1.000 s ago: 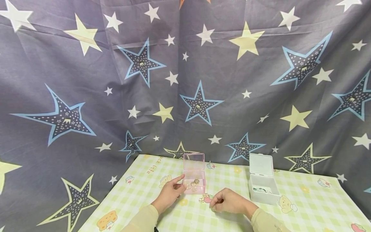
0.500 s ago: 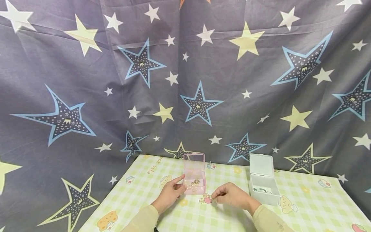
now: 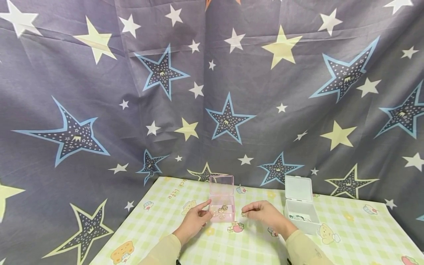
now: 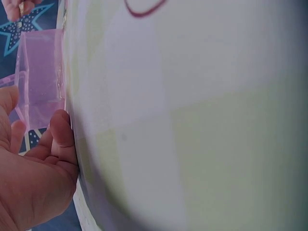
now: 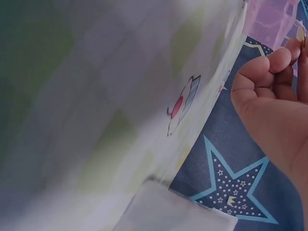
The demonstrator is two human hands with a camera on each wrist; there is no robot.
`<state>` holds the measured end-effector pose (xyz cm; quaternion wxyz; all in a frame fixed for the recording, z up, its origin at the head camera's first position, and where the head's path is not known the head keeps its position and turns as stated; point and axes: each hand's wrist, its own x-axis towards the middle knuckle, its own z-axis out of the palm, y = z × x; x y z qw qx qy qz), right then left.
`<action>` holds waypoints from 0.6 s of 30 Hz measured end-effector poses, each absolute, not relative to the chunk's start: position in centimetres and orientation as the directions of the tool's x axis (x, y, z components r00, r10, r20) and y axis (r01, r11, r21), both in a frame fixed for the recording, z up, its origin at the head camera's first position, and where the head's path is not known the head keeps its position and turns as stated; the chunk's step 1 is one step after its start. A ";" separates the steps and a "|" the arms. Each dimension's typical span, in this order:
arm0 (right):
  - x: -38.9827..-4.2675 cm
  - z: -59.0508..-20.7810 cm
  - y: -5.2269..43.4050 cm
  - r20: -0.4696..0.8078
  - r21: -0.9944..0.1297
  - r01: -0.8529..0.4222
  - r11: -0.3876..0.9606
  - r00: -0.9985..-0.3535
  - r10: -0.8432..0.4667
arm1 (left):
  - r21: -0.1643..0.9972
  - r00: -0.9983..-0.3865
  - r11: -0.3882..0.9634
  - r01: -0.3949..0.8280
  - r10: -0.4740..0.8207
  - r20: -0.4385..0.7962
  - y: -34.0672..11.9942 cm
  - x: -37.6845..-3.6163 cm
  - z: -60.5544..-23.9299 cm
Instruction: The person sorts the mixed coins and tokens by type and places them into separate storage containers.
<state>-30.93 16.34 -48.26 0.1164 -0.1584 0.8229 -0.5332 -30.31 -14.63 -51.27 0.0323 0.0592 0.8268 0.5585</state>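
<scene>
Up close, a right hand (image 3: 265, 215) pinches a tiny gold-coloured piece (image 3: 243, 214) just right of a clear pink box (image 3: 222, 208), its lid upright and small gold bits inside, on a green-checked tablecloth (image 3: 172, 235); relaxed left hand (image 3: 195, 219) touches the box's side.

Tablecloth (image 3: 172, 206) print near far left edge: partial word "little"; rest illegible.

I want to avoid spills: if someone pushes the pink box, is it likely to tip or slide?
The pink box looks thin, clear plastic, so probably light and apt to slide on the tablecloth. Its raised lid may tip it backwards. The left hand touching it probably steadies it.
</scene>
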 end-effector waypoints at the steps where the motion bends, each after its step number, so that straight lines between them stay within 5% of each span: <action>1: -31.1 -48.3 16.3 -0.021 -0.923 -0.126 0.363 -0.927 -0.375 | 0.928 -0.991 0.368 0.061 0.133 0.013 -14.6 -30.3 -51.3; 18: -32.5 -49.3 14.0 -0.001 -0.983 -0.045 0.177 -0.968 -0.251 | 0.930 -0.991 0.362 0.053 0.133 0.005 -14.6 -30.4 -51.4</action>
